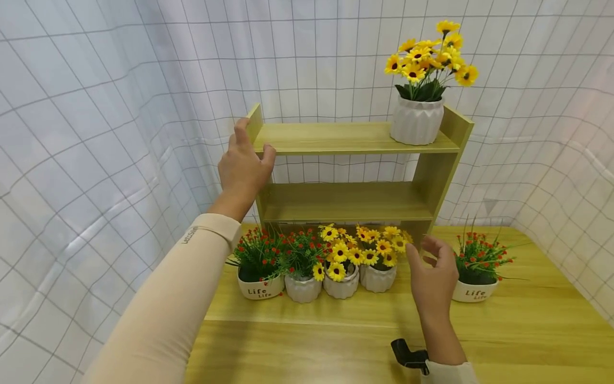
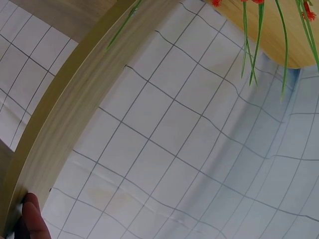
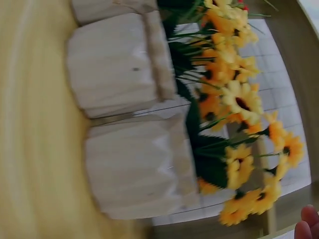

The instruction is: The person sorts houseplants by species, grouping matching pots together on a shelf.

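Note:
My left hand (image 1: 245, 165) grips the upper left corner of a wooden shelf (image 1: 355, 202), its thumb at the top board and its fingers at the side panel. In the left wrist view a fingertip (image 2: 33, 219) lies on that panel's outer face. My right hand (image 1: 435, 277) holds nothing, its fingers loosely bent, right of a white pot of yellow flowers (image 1: 378, 277). On the top board's right end stands another white pot of yellow flowers (image 1: 417, 120). Below the shelf's front are a third yellow-flowered pot (image 1: 340, 281) and a red-flowered pot (image 1: 303, 288).
An oval "Life" pot with red flowers (image 1: 260, 287) stands at the row's left end. A similar "Life" pot (image 1: 475, 290) is right of my right hand. All these stand on a wooden table (image 1: 297, 346), with a white grid-patterned curtain (image 1: 326, 64) behind and at both sides.

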A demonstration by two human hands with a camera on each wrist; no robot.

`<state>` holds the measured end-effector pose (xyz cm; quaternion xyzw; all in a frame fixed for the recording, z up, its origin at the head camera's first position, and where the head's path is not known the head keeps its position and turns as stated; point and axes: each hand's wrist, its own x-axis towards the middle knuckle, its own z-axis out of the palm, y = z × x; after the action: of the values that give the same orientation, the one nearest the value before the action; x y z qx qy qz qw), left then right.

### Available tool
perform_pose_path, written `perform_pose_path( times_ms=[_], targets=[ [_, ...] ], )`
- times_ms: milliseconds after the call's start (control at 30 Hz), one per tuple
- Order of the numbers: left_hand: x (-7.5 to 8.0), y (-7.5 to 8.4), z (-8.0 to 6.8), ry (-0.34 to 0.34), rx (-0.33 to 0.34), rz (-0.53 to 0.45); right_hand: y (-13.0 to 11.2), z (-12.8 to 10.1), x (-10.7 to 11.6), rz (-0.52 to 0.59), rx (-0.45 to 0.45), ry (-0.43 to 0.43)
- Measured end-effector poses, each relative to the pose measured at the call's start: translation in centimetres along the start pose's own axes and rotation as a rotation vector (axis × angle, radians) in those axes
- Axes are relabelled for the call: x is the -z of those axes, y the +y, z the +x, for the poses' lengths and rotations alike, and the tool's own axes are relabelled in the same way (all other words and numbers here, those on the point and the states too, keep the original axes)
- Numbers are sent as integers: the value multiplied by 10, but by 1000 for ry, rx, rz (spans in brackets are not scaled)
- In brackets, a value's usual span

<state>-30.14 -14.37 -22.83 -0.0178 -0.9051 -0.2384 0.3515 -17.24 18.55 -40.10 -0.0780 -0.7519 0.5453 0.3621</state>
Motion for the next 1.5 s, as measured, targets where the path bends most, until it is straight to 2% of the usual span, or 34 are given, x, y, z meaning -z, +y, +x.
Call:
perform_pose_path(
  times_ms=[133, 300, 467, 667, 1067, 1500],
  targets=[
    [0, -1, 1, -10, -4, 1, 16, -16, 1, -6, -58, -30],
    [2, 0, 2, -16, 5, 0, 35, -30, -5, -15, -134, -155],
    [2, 1, 2, -33, 21, -2, 52, -36, -13, -67, -189, -274],
    [2, 1, 1, -31, 14, 3, 59, -36, -19, -117, -223, -356],
    [1, 2, 1, -17, 6, 7, 75, -37, -35, -48, -283, -352],
    [1, 1, 0, 0, -7, 1, 78, -34, -48, -2, -311, -326]
  ],
)
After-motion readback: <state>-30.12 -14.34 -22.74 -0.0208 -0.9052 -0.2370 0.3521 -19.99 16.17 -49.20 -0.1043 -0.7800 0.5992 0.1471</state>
